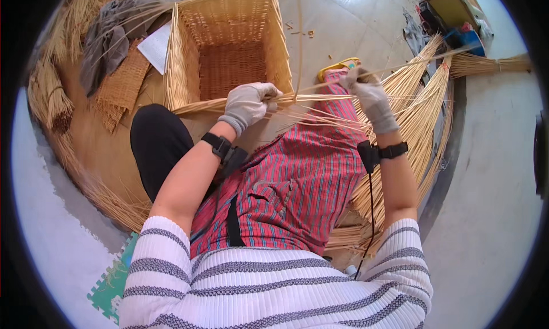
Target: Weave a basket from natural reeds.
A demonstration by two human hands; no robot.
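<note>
A rectangular wicker basket (229, 20) stands in front of me, its weave pale on the walls and reddish brown at the bottom. My left hand (250, 105), in a pale work glove, is closed on the basket's near rim at its right part. Loose wicker strands (326, 113) run rightward from that corner over my lap. Off to the right, my gloved right hand (366, 92) is raised, fingers pinched on a thin wicker strand (426, 59) whose free end reaches toward the upper right.
Bundles of long wicker strands (423, 112) lie on the right. More bundles (54, 94) curve along the left wall. A woven piece (123, 80) and grey cloth (108, 43) lie left of the basket. A green foam mat (111, 289) is at lower left.
</note>
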